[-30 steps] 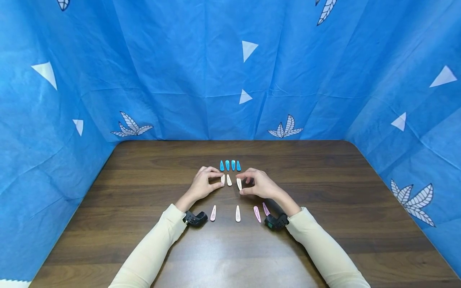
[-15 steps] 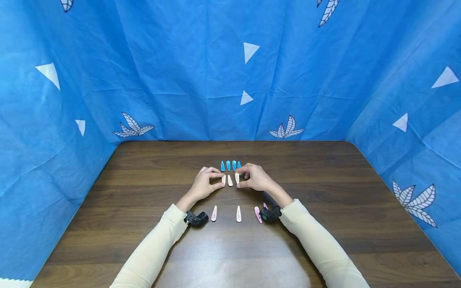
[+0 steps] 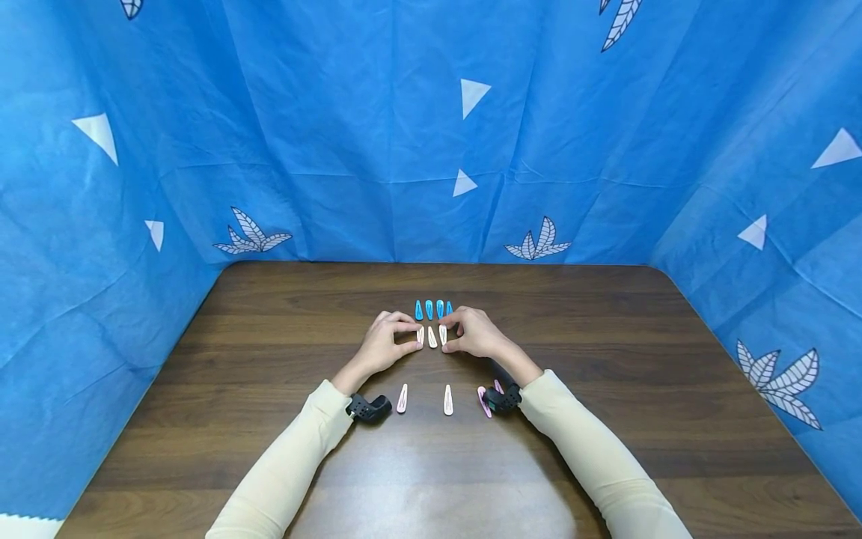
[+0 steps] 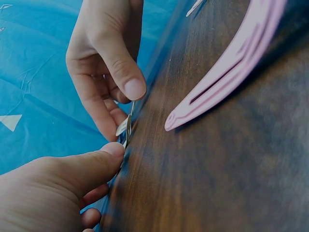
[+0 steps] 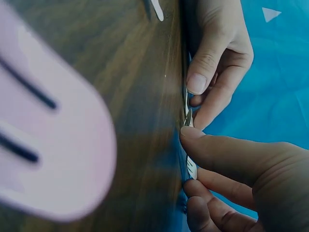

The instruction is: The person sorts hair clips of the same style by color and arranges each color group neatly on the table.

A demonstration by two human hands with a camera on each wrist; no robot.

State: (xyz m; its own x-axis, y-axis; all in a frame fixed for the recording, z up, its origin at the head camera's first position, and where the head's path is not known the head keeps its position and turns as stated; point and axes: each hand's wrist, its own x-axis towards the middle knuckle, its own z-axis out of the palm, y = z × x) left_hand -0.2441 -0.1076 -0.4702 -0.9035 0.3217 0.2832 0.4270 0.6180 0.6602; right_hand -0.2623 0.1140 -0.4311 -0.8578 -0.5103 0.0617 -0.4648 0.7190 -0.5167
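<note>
In the head view, a short row of cream snap hair clips lies mid-table. My left hand (image 3: 387, 344) pinches the left cream clip (image 3: 420, 335) lengthwise between thumb and index finger. With the same kind of grip, my right hand (image 3: 477, 334) holds the right cream clip (image 3: 442, 335) by its two ends. Between them a third cream clip (image 3: 432, 337) lies untouched. Just beyond stands a row of several blue hair clips (image 3: 429, 309); the right fingers partly cover the rightmost. Both wrist views show the thumbs and fingers close together at the tabletop.
Nearer the body lie a pale pink clip (image 3: 402, 398), a cream clip (image 3: 448, 400) and two pink clips (image 3: 484, 403), partly hidden by the right wrist camera (image 3: 503, 399). A blue patterned curtain (image 3: 377, 112) surrounds the brown wooden table (image 3: 303, 299).
My right hand has moved left and slightly away from the body, bringing its cream clip close to the middle one. The left hand stays at the left clip.
</note>
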